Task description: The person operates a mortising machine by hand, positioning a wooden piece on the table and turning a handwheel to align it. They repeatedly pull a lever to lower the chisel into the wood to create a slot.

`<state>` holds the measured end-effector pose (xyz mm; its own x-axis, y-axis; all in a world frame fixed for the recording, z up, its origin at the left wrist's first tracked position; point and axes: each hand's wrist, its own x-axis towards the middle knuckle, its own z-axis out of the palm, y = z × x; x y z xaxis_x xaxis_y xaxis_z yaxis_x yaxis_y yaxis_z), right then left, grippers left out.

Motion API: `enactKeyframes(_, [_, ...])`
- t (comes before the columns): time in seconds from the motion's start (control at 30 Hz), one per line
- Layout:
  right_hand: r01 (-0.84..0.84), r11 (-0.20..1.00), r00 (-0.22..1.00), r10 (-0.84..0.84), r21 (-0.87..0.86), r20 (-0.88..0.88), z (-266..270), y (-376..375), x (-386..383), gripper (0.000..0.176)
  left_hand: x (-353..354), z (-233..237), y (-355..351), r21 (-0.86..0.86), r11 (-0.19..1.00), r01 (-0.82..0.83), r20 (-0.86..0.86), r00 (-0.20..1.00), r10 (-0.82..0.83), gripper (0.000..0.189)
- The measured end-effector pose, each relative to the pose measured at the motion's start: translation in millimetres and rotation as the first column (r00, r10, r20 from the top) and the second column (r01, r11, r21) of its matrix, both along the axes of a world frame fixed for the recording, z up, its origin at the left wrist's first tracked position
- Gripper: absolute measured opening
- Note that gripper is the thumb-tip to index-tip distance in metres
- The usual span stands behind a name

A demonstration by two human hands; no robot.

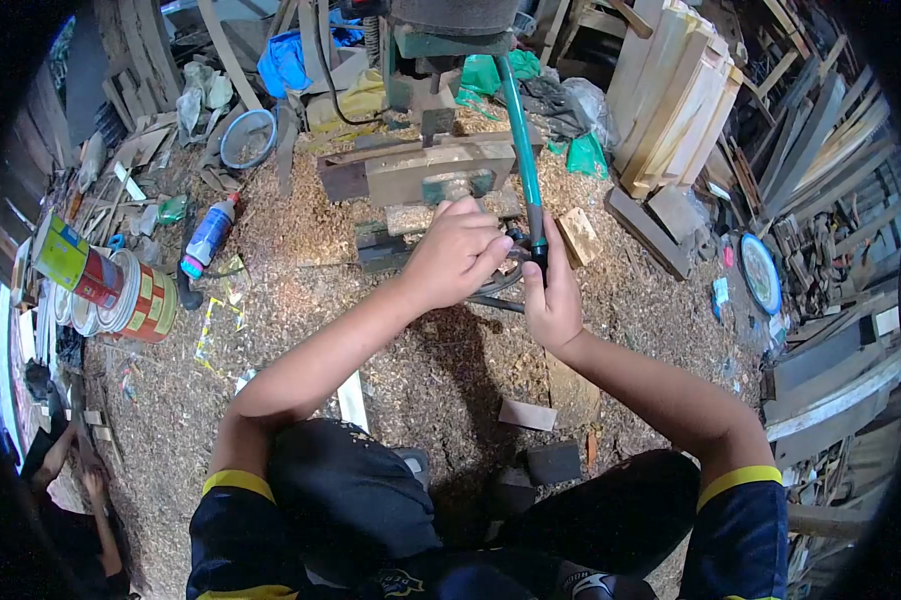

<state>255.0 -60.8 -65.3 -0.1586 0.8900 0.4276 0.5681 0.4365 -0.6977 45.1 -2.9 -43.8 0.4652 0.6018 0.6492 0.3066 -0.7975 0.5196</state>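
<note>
My right hand [553,296] grips the black end of a long green lever handle [522,150] that runs up to a green machine [441,50] at the top. My left hand [456,255] is curled over a dark part just left of that handle, beside a thin dark metal piece [496,290]; what it holds is hidden by the fingers. A wooden block with a green clamp [431,175] lies just beyond both hands on a sawdust-covered floor [301,300]. A small wood block [579,236] sits right of the handle.
Stacked paint tins [111,285] and a spray bottle [209,236] lie at left. Pale wooden boards [676,95] stand at upper right, with scrap timber and a round blue-rimmed disc [761,272] further right. Another person's arm [66,470] shows at lower left. My knees fill the bottom.
</note>
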Motion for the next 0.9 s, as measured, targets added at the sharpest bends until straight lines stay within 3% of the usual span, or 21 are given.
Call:
enactKeyframes(0.23, [0.021,0.995,0.999,-0.024,0.101,0.027,0,-2,-1,0.070,1,0,1,0.019,1.000,-0.008,-0.031,0.999,0.009,0.032])
enactKeyframes(0.3, [0.051,0.998,0.998,-0.050,-0.037,0.031,7,-4,-3,0.070,-1,-1,-1,0.005,1.000,-0.011,-0.043,0.999,0.011,0.032])
enactKeyframes(0.37, [0.057,0.998,0.997,-0.058,0.025,0.044,7,-3,-3,0.071,-1,-1,0,0.000,1.000,-0.011,-0.049,0.999,0.011,0.032])
enactKeyframes(0.5, [0.004,0.996,0.999,-0.007,-0.085,-0.037,45,-16,-1,0.075,-3,-1,0,0.005,1.000,-0.009,-0.067,0.998,0.009,0.032])
enactKeyframes(0.57, [0.061,0.957,0.930,-0.158,0.284,0.332,98,-25,4,0.070,-3,0,-2,-0.015,1.000,-0.026,-0.098,0.995,0.024,0.033])
enactKeyframes(0.6, [-0.029,0.965,0.945,-0.059,0.262,0.321,133,-25,11,0.062,-2,-3,-1,-0.010,1.000,-0.029,-0.097,0.995,0.028,0.033])
enactKeyframes(0.63, [-0.121,0.963,0.950,0.043,0.240,0.308,172,-23,18,0.055,0,-9,2,0.054,0.998,-0.026,-0.044,0.999,0.028,0.033])
enactKeyframes(0.67, [-0.236,0.968,0.971,0.233,0.083,0.044,217,-22,18,0.047,2,-11,2,0.118,0.993,-0.025,0.007,1.000,0.024,0.034])
enactKeyframes(0.7, [-0.382,0.924,0.899,0.362,-0.037,-0.247,259,-17,19,0.039,2,-9,1,0.124,0.992,-0.027,0.006,1.000,0.026,0.034])
enactKeyframes(0.73, [-0.408,0.892,0.913,0.404,0.196,0.064,295,4,35,0.037,0,-6,0,0.073,0.997,-0.026,-0.034,0.999,0.028,0.035])
enactKeyframes(0.77, [-0.476,0.786,0.866,0.339,0.395,0.368,325,22,49,0.035,-1,-3,-1,0.021,0.999,-0.027,-0.074,0.997,0.028,0.036])
enactKeyframes(0.8, [-0.412,0.813,0.863,0.493,0.412,-0.110,348,19,26,0.035,-1,-2,-2,0.024,0.999,-0.028,-0.078,0.997,0.030,0.036])
enactKeyframes(0.83, [-0.355,0.847,0.639,0.529,0.395,-0.559,363,20,1,0.049,-1,-1,-3,0.020,0.999,-0.025,-0.076,0.997,0.027,0.037])
enactKeyframes(0.9, [-0.394,0.806,0.577,0.592,0.443,-0.563,377,63,-2,0.046,-1,0,-5,0.011,1.000,-0.024,-0.074,0.997,0.025,0.037])
